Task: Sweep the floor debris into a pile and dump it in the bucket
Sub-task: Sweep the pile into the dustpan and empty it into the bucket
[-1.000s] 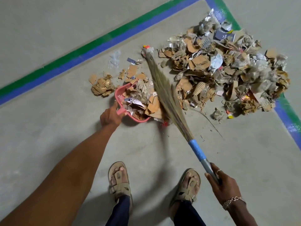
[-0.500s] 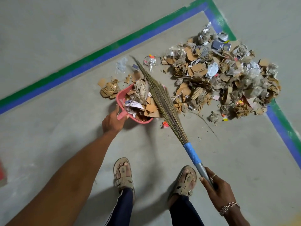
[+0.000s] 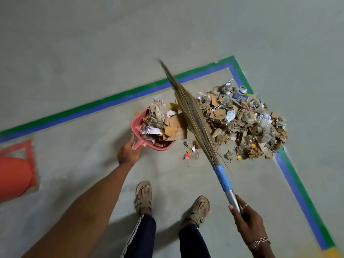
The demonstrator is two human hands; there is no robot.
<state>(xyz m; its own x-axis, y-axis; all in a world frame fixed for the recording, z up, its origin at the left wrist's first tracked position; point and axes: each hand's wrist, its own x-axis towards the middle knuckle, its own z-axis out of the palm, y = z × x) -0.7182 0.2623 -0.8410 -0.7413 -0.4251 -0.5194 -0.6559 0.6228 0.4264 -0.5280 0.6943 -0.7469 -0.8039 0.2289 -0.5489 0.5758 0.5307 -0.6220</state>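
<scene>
My left hand [image 3: 128, 153] grips the handle of the pink dustpan [image 3: 134, 125], right hand [image 3: 245, 220] the grass broom [image 3: 195, 120]; debris pile [image 3: 245, 125] at dustpan's 3 o'clock.

Bucket [image 3: 13, 175] cut off left; broom [image 3: 202, 136] tip blurred.

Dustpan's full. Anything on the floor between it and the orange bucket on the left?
Nothing visible: only bare floor lies between the pink dustpan and the orange bucket, which the frame's edge cuts off. The left hand holds the dustpan's handle.
</scene>
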